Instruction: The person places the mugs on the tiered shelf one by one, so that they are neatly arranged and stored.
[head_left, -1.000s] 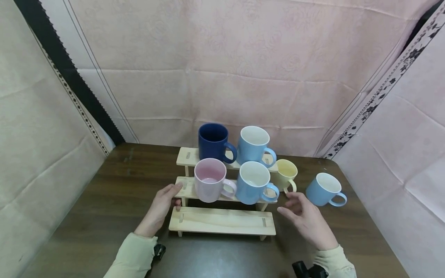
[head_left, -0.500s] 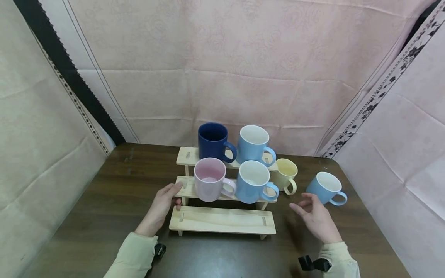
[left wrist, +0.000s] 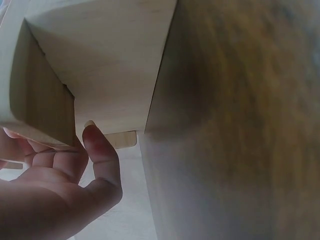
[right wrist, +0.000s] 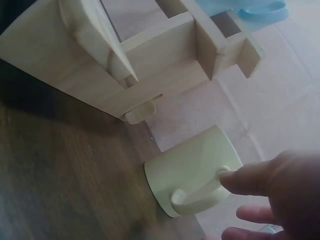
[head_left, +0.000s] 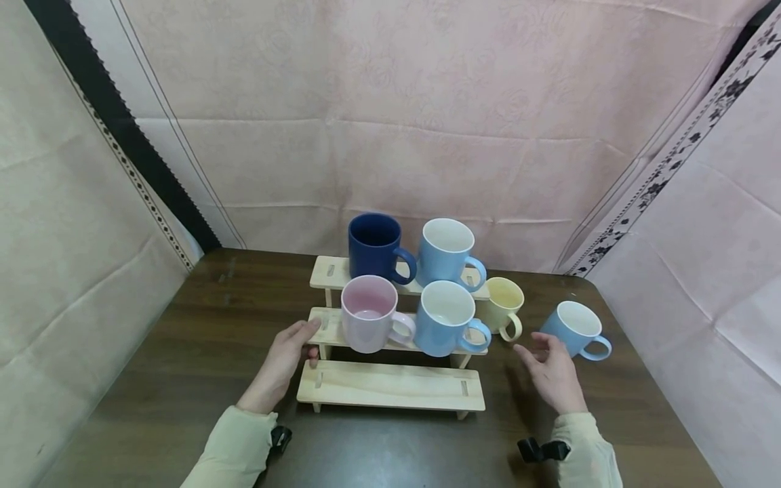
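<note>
My left hand (head_left: 277, 369) grips the left end of the middle shelf on a three-step wooden rack (head_left: 390, 386), thumb on top and fingers below. Its left wrist view shows the fingers at the board's edge. My right hand (head_left: 554, 376) hangs loosely curled and holds nothing, just in front of a tilted-looking light blue mug (head_left: 567, 332) at the right. A yellow mug (head_left: 503, 313) stands behind the rack's right end; in the right wrist view my thumb overlaps this mug's handle (right wrist: 200, 200). On the middle shelf sit a pink mug (head_left: 365, 329) and a light blue mug (head_left: 436, 333).
The rack's top shelf (head_left: 332, 272) bears a dark blue mug (head_left: 368, 252) and another light blue mug (head_left: 436, 263). Everything stands on a dark wooden table (head_left: 183, 393), with pale cloth (head_left: 427, 122) hanging at the back and both sides.
My right hand has moved right, away from beside the rack and the yellow mug, to in front of the far-right blue mug. My left hand keeps its grip; the mugs stay put.
</note>
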`<state>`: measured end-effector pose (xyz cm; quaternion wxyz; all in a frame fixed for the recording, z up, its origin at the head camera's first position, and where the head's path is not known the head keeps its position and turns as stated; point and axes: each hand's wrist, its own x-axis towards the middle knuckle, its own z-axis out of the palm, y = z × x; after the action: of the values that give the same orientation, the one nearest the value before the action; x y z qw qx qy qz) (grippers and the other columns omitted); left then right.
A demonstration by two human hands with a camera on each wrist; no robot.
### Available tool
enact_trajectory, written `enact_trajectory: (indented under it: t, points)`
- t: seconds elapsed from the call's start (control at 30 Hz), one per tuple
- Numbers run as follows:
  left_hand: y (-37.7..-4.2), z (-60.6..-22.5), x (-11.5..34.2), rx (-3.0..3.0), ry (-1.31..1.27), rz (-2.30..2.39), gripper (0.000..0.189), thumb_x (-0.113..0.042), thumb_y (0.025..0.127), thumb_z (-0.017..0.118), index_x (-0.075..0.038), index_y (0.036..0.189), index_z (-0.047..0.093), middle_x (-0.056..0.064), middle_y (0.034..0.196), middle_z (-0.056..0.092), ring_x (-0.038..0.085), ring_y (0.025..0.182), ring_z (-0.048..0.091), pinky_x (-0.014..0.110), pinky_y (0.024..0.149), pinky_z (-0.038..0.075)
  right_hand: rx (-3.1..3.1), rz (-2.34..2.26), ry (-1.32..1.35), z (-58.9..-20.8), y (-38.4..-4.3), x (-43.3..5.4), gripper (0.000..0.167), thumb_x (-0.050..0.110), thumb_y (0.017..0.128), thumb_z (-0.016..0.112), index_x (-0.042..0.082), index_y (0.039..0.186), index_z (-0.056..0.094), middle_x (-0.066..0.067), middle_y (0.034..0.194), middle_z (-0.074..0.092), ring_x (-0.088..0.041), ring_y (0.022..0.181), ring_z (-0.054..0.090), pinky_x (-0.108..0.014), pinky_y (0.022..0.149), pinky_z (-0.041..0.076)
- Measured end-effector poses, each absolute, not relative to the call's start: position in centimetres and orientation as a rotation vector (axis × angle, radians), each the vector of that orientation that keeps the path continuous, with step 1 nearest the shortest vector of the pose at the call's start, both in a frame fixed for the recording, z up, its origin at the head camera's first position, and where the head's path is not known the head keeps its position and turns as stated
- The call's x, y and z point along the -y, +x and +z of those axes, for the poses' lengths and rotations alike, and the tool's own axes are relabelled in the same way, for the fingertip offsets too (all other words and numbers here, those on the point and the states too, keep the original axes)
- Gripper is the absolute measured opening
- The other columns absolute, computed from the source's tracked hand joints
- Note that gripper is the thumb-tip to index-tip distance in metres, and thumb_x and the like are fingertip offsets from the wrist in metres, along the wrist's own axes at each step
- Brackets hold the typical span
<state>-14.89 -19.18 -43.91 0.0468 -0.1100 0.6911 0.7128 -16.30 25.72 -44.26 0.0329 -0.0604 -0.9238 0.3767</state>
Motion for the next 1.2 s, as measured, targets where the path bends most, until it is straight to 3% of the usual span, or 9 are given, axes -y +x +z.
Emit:
enact_trajectory:
  t: [0.3,0.63,0.9,1.2]
  points:
    - [-15.0,-43.9,19.3,-2.109,-0.326,2.169,0.04,-0.045,0.098,0.056,-0.006,0.086,0.052,0.004,0.068,0.049,0.018,0.061,0.049,0.029,0.061,0.045,2.796,1.166,-0.194,-44.4,-17.6,-25.0,0.061,0.038,0.097,0.06,-0.005,0.136,0.041,-0.028,0.132,0.042,-0.041,0.108,0.055,-0.051,0.087,0.047]
    - [-14.9,-43.7,19.3,-2.096,-0.323,2.187,0.04,-0.044,0.097,0.057,-0.007,0.083,0.051,0.004,0.068,0.049,0.018,0.061,0.049,0.028,0.06,0.045,2.73,1.202,-0.236,-44.4,-18.7,-24.2,0.048,0.034,0.098,0.059,-0.004,0.127,0.05,-0.023,0.121,0.057,-0.036,0.104,0.058,-0.046,0.083,0.05]
    - [-14.9,-43.5,19.2,-2.095,-0.334,2.182,0.039,-0.043,0.097,0.058,-0.007,0.083,0.05,0.004,0.069,0.049,0.017,0.063,0.048,0.026,0.06,0.045,2.721,1.206,-0.248,-44.6,-19.1,-23.9,0.045,0.028,0.097,0.06,-0.005,0.126,0.051,-0.026,0.117,0.059,-0.037,0.107,0.057,-0.049,0.087,0.047]
    - [-15.0,-43.6,19.3,-2.105,-0.344,2.178,0.039,-0.042,0.096,0.06,-0.007,0.081,0.05,0.004,0.069,0.05,0.018,0.064,0.049,0.027,0.061,0.046,2.695,1.178,-0.239,-45.2,-19.8,-23.9,0.041,0.028,0.097,0.061,-0.004,0.122,0.057,-0.023,0.109,0.063,-0.033,0.099,0.06,-0.037,0.074,0.049]
